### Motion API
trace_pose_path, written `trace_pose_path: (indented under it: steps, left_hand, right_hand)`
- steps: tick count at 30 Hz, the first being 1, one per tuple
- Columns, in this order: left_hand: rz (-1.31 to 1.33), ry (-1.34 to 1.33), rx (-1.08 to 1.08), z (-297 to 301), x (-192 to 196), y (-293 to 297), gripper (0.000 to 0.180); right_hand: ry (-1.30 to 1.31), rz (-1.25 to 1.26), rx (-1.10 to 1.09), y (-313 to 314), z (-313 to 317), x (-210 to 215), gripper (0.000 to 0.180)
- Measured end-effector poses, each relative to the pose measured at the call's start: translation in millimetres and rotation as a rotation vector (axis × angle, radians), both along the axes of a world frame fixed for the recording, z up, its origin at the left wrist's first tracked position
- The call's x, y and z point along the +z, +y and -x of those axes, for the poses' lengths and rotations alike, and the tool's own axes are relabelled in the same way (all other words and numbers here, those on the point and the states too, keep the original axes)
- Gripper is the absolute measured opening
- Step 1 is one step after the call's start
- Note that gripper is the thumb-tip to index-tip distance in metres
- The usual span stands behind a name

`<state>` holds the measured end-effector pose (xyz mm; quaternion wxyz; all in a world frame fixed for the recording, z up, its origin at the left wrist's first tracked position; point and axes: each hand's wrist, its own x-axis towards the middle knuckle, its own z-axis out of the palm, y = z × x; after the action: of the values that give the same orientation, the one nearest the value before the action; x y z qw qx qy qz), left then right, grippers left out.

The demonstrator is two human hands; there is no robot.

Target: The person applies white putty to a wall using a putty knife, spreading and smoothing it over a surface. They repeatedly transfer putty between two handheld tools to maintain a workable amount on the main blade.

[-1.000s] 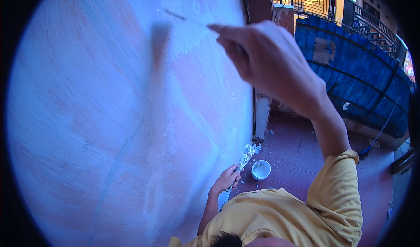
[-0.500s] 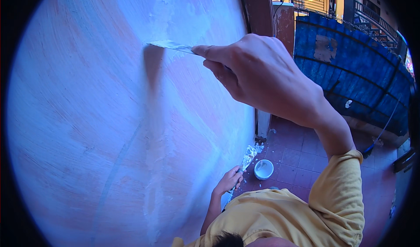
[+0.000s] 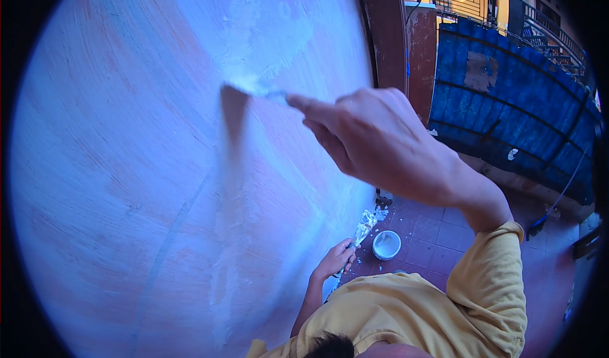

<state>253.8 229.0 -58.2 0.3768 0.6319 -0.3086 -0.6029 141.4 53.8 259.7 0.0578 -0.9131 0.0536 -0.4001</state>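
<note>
R hand (image 3: 393, 145) pinches scraper (image 3: 259, 89), edge against wall (image 3: 127, 168); ideally keep its angle low & pressure even, in one smooth pull. L hand (image 3: 336, 258), low beside wall, grips 2nd scraper (image 3: 359, 234) w/ white paste (image 3: 367, 221). Tub (image 3: 386, 256) sits on floor (image 3: 438, 231) near wall.

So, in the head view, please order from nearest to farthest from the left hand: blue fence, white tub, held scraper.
1. Scraper, gripped in the left hand.
2. White tub, on the floor to its right.
3. Blue fence, upper right, beyond the tub.
</note>
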Motion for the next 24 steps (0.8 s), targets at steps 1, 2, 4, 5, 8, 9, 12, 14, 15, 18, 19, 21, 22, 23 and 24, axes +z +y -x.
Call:
trace_pose_path:
  steps: [1,2,4,5,8,9,12,14,15,18,19,21,22,23,24]
  left_hand:
    - [0.017,-0.020,0.000,0,1,0,0.024]
    - [0.029,-0.025,-0.006,0,1,0,0.023]
    - [0.042,-0.038,-0.002,2,3,1,0.023]
    - [0.053,-0.037,0.002,3,3,1,0.023]
    - [0.052,-0.037,0.038,7,8,3,0.023]
    - [0.014,-0.018,0.056,8,9,3,0.023]
    - [-0.007,0.005,0.105,12,12,3,0.025]
    - [0.025,-0.019,0.116,14,14,4,0.025]
    - [0.027,0.004,0.123,16,14,5,0.026]
    - [0.058,0.002,0.145,19,16,8,0.026]
    - [0.067,-0.031,0.146,18,15,12,0.026]
    - [0.086,-0.021,0.218,23,17,16,0.026]
    - [0.114,-0.025,0.230,24,18,17,0.026]
    - [0.118,-0.023,0.248,25,20,19,0.026]
    - [0.119,-0.054,0.236,26,20,20,0.026]
  right_hand:
    - [0.062,-0.053,0.056,5,11,-4,0.026]
    - [0.076,-0.097,0.145,9,25,-9,0.026]
    - [0.176,-0.146,0.153,3,47,-15,0.030]
    - [0.167,-0.236,0.251,-4,55,-20,0.033]
    - [0.285,-0.501,0.401,-31,75,-35,0.036]
    - [0.310,-0.840,0.495,-38,75,-45,0.035]
    - [0.320,-1.257,0.670,-50,63,-78,0.044]
    - [-0.042,-1.496,0.897,-46,47,-101,0.052]
    - [-0.114,-1.547,0.964,-43,41,-111,0.054]
    - [-0.161,-1.545,0.891,-38,23,-128,0.051]
    - [-0.132,-1.539,0.905,-31,15,-134,0.050]
    - [-0.168,-1.526,0.935,-27,11,-140,0.040]
    - [-0.186,-1.539,0.942,-26,9,-144,0.036]
    - [-0.225,-1.561,0.970,-27,9,-147,0.031]
    - [-0.267,-1.589,1.017,-29,10,-151,0.028]
